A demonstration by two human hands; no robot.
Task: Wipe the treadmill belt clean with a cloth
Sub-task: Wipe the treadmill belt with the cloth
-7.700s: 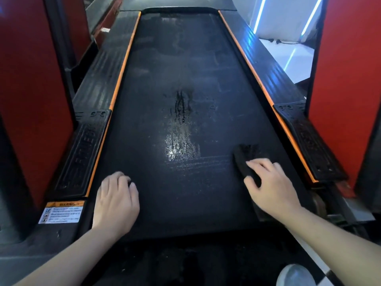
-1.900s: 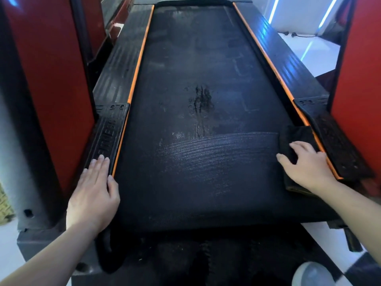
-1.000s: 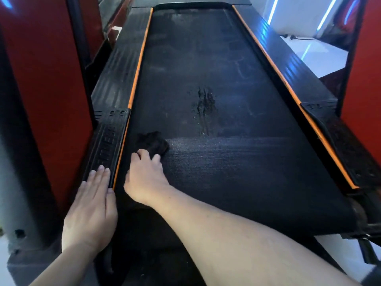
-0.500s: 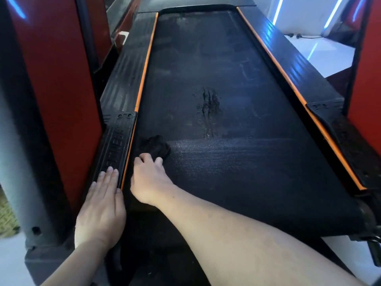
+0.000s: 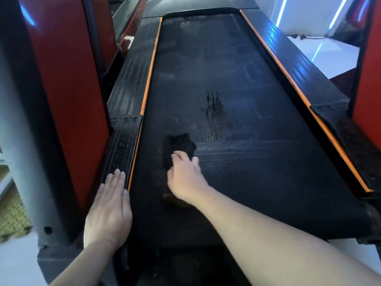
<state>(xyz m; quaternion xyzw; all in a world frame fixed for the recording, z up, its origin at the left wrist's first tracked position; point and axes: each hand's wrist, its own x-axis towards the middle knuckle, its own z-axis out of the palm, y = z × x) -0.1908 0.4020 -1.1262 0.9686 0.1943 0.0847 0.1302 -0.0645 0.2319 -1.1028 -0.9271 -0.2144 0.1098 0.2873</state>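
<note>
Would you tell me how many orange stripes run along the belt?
2. Left stripe edges the belt beside the left hand; right stripe edges its opposite side.

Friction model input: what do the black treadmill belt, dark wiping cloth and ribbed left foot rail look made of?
Black treadmill belt: likely rubberised, matte, fine grain, damp sheen. Dark wiping cloth: soft fabric, bunched folds; fibre unclear. Ribbed left foot rail: probably moulded plastic or rubber, embossed lettering.

Black cloth point(image 5: 178, 144), crumpled, lying under and just beyond the right hand point(image 5: 185, 176) fingers point(image 5: 177, 156), black treadmill belt point(image 5: 268, 178), textured, wet smear point(image 5: 213, 106) farther beyond fingertips.
</note>
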